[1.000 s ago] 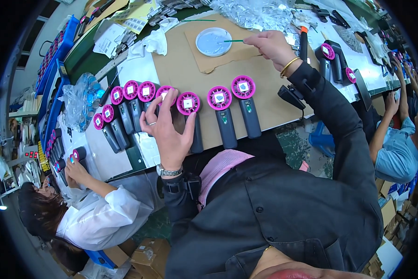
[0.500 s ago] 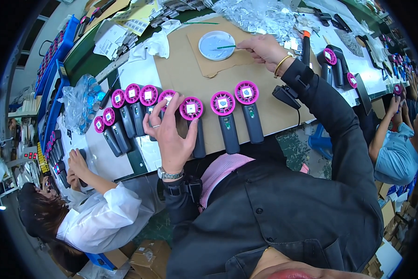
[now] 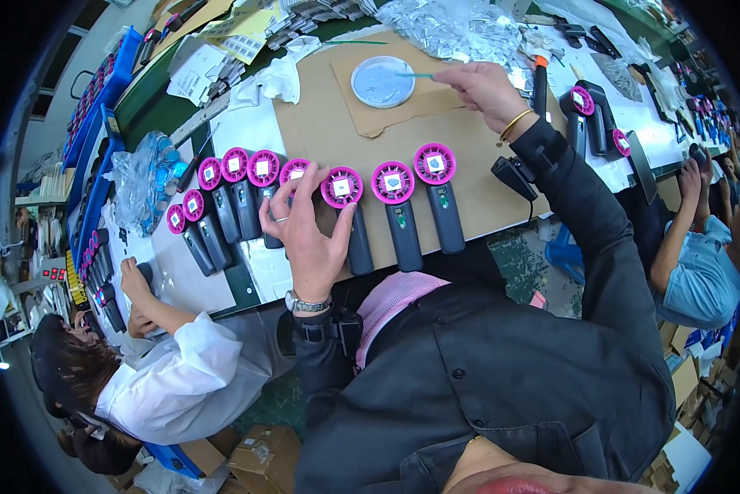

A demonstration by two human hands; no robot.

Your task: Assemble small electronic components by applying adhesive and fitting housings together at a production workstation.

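Observation:
My right hand [image 3: 487,92] pinches a thin green stick [image 3: 419,75], its tip over a round white dish [image 3: 380,100] of pale bluish paste. My left hand [image 3: 310,239] is at a handheld fan [image 3: 341,188] with a magenta grille head and dark handle. The index finger lies by the head's left edge and the thumb at the neck. To its right lie two more such fans [image 3: 393,183] [image 3: 435,164], grey paste on their white centre squares and green circuit boards in their handles. Several similar fans [image 3: 263,168] lie to the left, one partly behind my fingers.
Brown cardboard [image 3: 357,107] lies under the dish. Clear plastic bags [image 3: 460,29] are heaped at the back, near an orange-and-black tool [image 3: 541,82]. A black device [image 3: 514,178] sits by my right wrist. A co-worker in white [image 3: 180,379] sits at left, another in blue [image 3: 695,276] at right.
My right hand has moved right with the stick, whose tip has shifted toward the dish's right side. The fan at my left hand has shifted slightly right.

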